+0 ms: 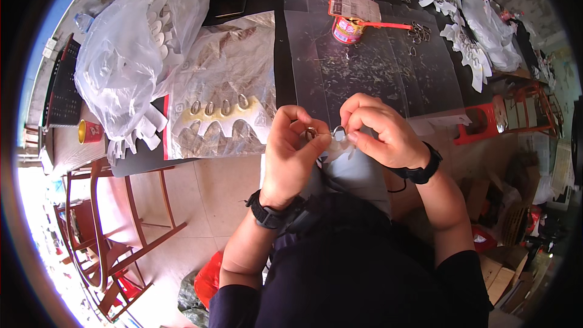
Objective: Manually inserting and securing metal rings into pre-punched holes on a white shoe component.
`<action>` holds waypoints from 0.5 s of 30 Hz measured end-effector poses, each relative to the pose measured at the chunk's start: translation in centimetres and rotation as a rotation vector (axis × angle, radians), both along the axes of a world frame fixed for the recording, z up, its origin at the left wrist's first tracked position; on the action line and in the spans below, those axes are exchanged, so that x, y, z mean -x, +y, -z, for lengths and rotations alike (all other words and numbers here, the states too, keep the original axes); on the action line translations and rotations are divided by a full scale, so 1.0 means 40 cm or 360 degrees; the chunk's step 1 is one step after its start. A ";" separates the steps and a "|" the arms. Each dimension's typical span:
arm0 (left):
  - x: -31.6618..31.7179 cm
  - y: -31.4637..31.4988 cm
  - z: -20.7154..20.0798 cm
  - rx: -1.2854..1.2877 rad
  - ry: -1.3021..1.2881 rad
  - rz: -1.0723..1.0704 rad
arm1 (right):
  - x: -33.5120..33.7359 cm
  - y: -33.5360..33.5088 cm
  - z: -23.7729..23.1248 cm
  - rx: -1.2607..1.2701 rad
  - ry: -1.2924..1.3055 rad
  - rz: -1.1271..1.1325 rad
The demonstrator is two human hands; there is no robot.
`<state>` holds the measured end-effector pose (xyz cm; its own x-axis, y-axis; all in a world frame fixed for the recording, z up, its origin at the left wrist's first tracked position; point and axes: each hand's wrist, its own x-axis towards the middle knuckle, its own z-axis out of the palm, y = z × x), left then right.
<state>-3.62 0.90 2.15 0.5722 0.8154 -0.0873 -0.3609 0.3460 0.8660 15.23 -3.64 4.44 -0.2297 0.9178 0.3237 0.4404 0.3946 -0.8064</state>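
Above the table's front edge, my left hand [286,155] is closed, with a small metal ring [311,132] pinched at its fingertips. Close beside it, the thumb and fingers of my right hand [384,136] pinch a shiny oval metal piece [338,134]. The fingertips of both hands nearly meet; the exact shape of what they hold is partly hidden. To the left lies a white scalloped strip [225,129] with a yellowish band, and several oval metal rings [226,107] rest along it. Under the strip is a flat plastic-wrapped packet [243,54].
A translucent sheet [376,79] strewn with small scraps bears a yellow-red tin [348,31], an orange-handled tool [388,25] and several metal loops [419,32]. A large plastic bag [133,54] of white pieces stands left. White scalloped strips [467,51] lie right. A wooden chair [121,218] stands lower left.
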 end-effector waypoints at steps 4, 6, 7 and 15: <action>-0.002 0.012 0.007 0.0064 -0.0042 -0.0008 | -0.001 0.007 0.002 0.0067 0.0036 0.0002; 0.000 0.013 0.013 0.0079 -0.0070 -0.0003 | 0.000 0.008 0.004 0.0045 0.0008 0.0004; 0.000 0.014 0.015 0.0087 -0.0085 0.0000 | 0.000 0.008 0.005 0.0033 -0.0007 0.0005; -0.002 0.007 0.021 -0.0041 0.0062 -0.0065 | 0.005 0.002 0.007 -0.0008 -0.0112 0.0068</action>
<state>-3.54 1.17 1.31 0.5351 0.8402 -0.0879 -0.3399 0.3093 0.8882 15.01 -3.55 4.16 -0.2125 0.9256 0.3131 0.5125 0.3784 -0.7708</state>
